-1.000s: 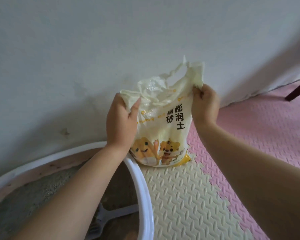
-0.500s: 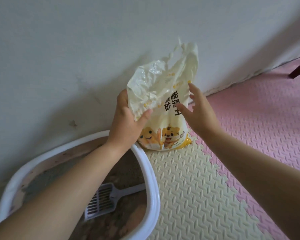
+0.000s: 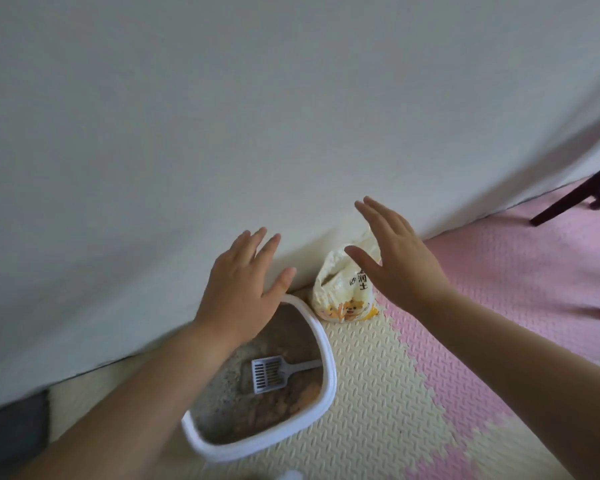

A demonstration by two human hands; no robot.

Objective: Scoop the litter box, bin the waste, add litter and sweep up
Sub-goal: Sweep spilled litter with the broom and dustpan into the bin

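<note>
Right hand [image 3: 402, 271], spread and empty, is hovering nearest the upright litter bag [image 3: 336, 299] (left hand [image 3: 239, 292], likewise empty, over the litter box [image 3: 329, 368]).

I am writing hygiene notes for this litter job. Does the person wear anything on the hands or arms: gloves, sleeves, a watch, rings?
Nothing worn shows. The left hand and the right hand are bare, without gloves, and no ring shows on the fingers. The left forearm and the right forearm are bare to the picture's edge: no sleeve, watch or bracelet.
</note>
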